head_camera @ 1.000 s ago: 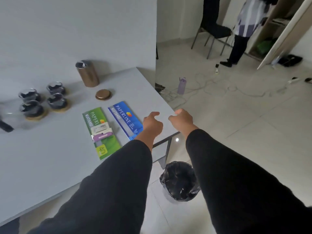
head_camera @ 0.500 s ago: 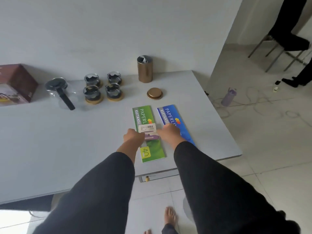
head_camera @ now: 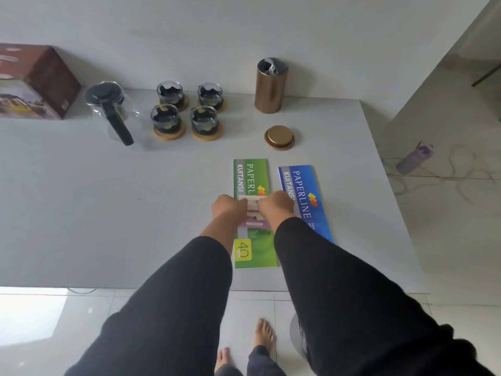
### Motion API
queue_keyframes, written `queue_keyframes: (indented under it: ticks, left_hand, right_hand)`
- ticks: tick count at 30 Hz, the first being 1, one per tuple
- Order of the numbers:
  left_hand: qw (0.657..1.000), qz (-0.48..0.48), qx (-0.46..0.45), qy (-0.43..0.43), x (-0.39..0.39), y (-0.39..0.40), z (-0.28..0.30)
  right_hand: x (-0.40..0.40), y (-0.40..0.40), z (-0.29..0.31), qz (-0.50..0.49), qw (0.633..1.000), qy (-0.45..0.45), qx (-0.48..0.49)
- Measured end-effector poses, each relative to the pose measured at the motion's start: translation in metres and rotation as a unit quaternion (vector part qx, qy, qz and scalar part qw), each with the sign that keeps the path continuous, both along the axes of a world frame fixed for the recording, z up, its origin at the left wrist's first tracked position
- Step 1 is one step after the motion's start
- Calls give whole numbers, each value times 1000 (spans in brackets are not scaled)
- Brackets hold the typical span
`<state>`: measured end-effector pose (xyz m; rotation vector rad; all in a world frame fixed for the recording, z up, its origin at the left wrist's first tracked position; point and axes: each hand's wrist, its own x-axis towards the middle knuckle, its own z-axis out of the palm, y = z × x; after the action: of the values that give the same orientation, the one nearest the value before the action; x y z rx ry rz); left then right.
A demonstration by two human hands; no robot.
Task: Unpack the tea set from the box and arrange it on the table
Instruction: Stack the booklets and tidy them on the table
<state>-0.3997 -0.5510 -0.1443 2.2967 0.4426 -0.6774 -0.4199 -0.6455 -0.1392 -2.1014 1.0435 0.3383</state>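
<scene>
1. I am looking down over a grey table [head_camera: 81, 213] from the head camera, with both arms in black sleeves [head_camera: 339, 280] reaching forward across its near edge.
2. The left hand [head_camera: 227, 206] and the right hand [head_camera: 276, 204] are meeting over a small white and purple card [head_camera: 253, 213] that is lying on the green receipt booklet [head_camera: 253, 240]. Both hands are curled, knuckles toward me; the fingers are hidden beneath them, so I cannot tell whether either is actually pinching the card or only resting on it.
3. The blue receipt booklet [head_camera: 306, 196] is lying just beside the green one, on its right, partly under the right forearm.
4. The tea set is standing unpacked along the far side of the table: a glass teapot [head_camera: 111, 107] with a black lid and handle, and to its right four glass cups [head_camera: 187, 109], each sitting on a round wooden coaster, grouped two by two.
5. The dark red box [head_camera: 35, 80] is sitting at the far left, against the wall and near the teapot.
6. A gold canister [head_camera: 271, 88] is standing upright and open to the right of the cups, with its gold lid [head_camera: 279, 137] lying apart in front of it.
7. On the floor to the right, a purple bottle [head_camera: 413, 158] is lying among cables; my operator's bare feet [head_camera: 263, 335] are showing below the table edge.
</scene>
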Motion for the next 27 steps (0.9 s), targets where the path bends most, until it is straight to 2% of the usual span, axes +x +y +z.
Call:
queue_keyframes:
  ticks: [7,11,15,22,27]
  left_hand:
    - [998,40,-23,32,2,5,-10]
    - [998,45,-1,39,0,9,-4]
    - [998,35,-46,30,2,4,10]
    - [994,16,-110,-9,-9,-40,25]
    - [993,12,-120,-9,-19,-75,18]
  right_hand:
    - [1,1,-8,-21,999,24,38]
    - [2,4,0,-46,997,20,62]
    - [0,1,12,-60,995,-6,80]
    - [-9,-39,37,-54,998,-35,3]
    - [-17,-77,34,-80,996,-45,8]
